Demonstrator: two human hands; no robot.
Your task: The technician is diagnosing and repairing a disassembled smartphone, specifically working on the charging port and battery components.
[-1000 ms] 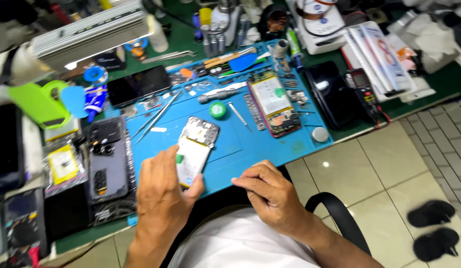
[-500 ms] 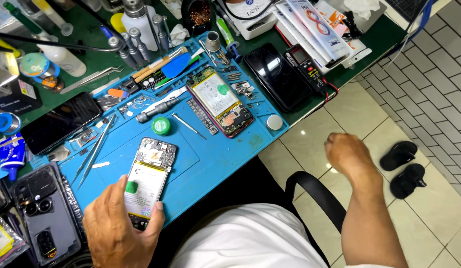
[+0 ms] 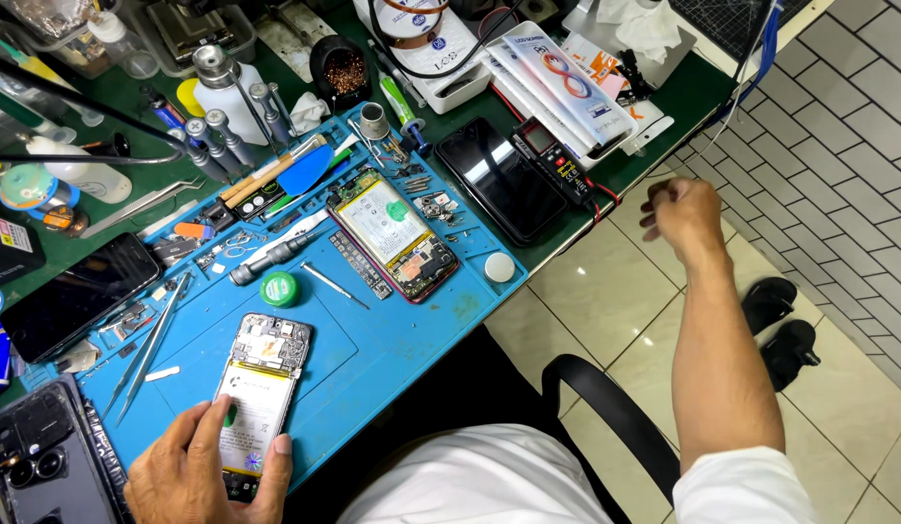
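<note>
An opened phone [image 3: 259, 388] with its back off lies on the blue repair mat [image 3: 373, 349], battery and circuit board showing. My left hand [image 3: 203, 475] grips its lower end at the mat's near edge. My right hand [image 3: 682, 215] is stretched out to the right, past the table's edge and above the tiled floor, fingers curled; whether it holds anything is not visible. A second opened phone [image 3: 392, 233] with a red frame lies in the middle of the mat.
Tweezers [image 3: 150, 344], a screwdriver [image 3: 276, 257], a green round tin [image 3: 279, 288] and small parts lie on the mat. A black phone [image 3: 499, 180], a multimeter [image 3: 557, 160], bottles and boxes crowd the green table. Black chair arm [image 3: 616, 417]; sandals [image 3: 785, 325] on the floor.
My right hand left the mat and swung out to the right, over the floor and up toward the table's right end. My left hand stayed on the opened phone. The view shifted.
</note>
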